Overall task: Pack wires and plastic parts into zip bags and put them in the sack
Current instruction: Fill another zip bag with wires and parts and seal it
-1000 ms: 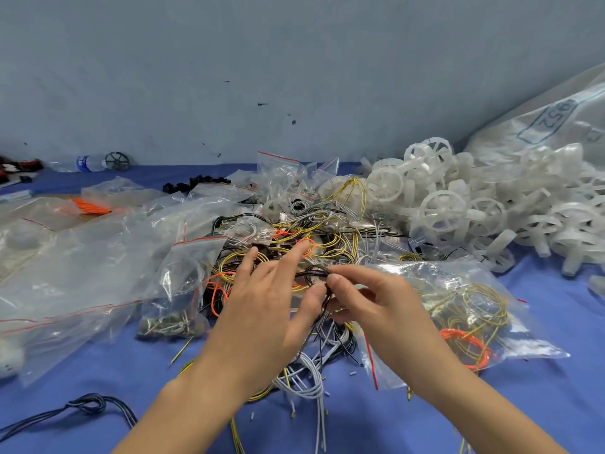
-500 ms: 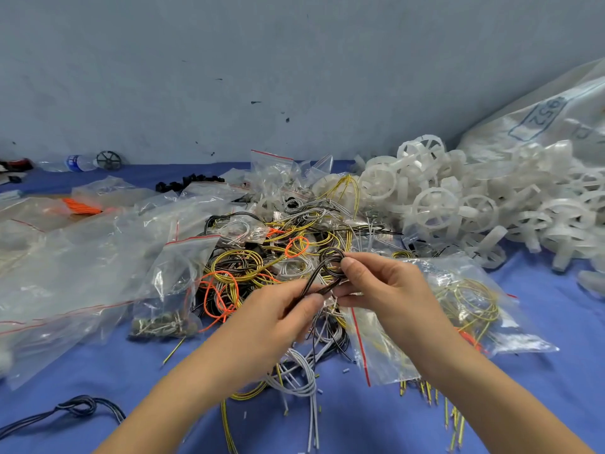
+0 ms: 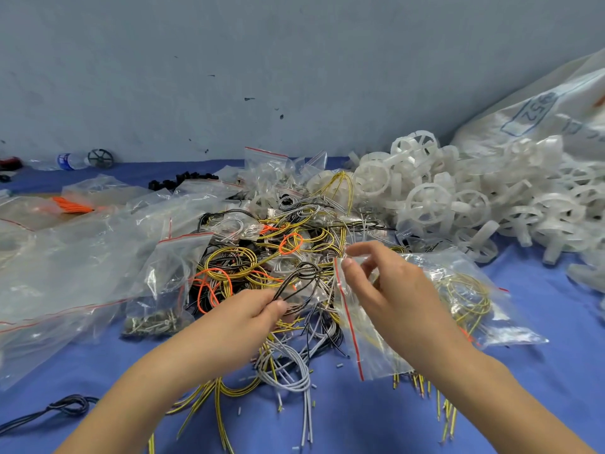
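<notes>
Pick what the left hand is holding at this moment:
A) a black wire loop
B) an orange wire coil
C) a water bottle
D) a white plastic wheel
A: the left hand pinches the black wire loop above the wire pile, while the right hand pinches the mouth of the zip bag.

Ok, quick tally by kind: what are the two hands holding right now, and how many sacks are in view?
Black wire bundle: 1, gripped by the left hand
Zip bag: 1, pinched at its mouth by the right hand
Sack: 1, far right against the wall
Total: 3
</notes>
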